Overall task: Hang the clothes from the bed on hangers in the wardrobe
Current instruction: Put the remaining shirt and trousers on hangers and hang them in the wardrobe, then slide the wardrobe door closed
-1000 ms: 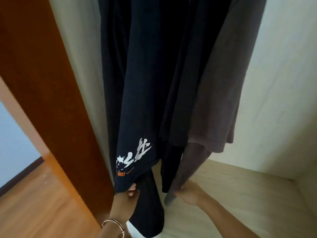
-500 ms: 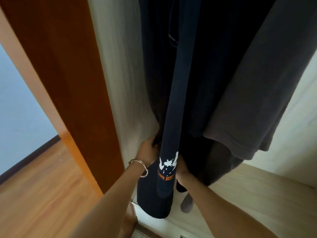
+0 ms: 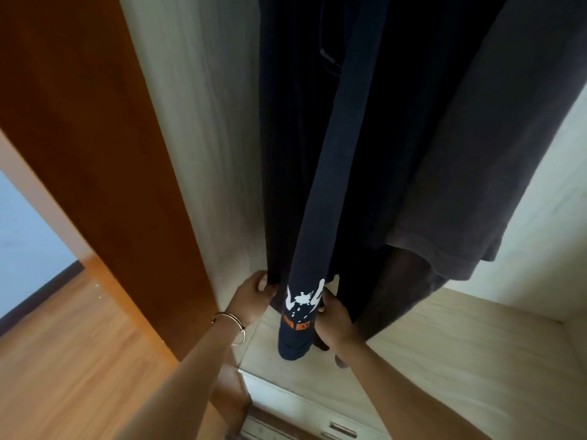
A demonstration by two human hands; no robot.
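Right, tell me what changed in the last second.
Both hands moved up and inward: the left hand let go of the printed navy garment and now grips the dark hem beside it; the right hand left the grey hem and pinches near the print. The grey shirt hangs as before.

Single head view: looks steeply down, close into open wardrobe [image 3: 203, 128]; hanging clothes [image 3: 317, 192] fill upper frame.

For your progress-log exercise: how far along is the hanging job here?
Done: a grey T-shirt and dark garments hang inside the wardrobe. In hand: left hand and right hand grip the navy printed garment near its hem. Left: unknown; the bed is out of view.
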